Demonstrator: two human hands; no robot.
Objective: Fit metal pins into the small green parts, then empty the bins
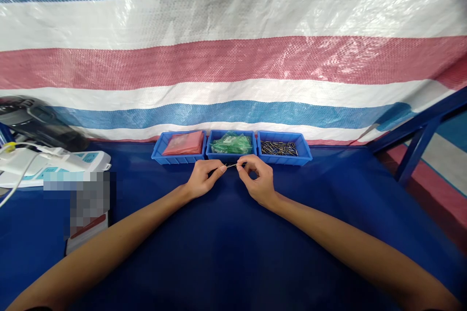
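My left hand (pixel 206 177) and my right hand (pixel 257 180) meet in front of the middle bin, each with thumb and forefinger pinched. Between the fingertips runs a thin, light, rod-like piece (pixel 231 165), gripped at both ends; it is too small to name surely. Just behind my hands three blue bins stand in a row. The left bin (pixel 178 159) holds flat red plastic bags (pixel 184 143). Crumpled green plastic bags (pixel 232 143) fill the middle bin (pixel 212 134). In the right bin (pixel 284 160) lie many small metal screw-like pieces (pixel 279 148).
A white power strip (pixel 93 160) with plugs and a cable lies on the blue table (pixel 233 252) at left. Behind it is a dark bottle (pixel 47 124). A striped tarp (pixel 233 63) hangs behind the bins. A blue metal frame (pixel 414 148) stands at right.
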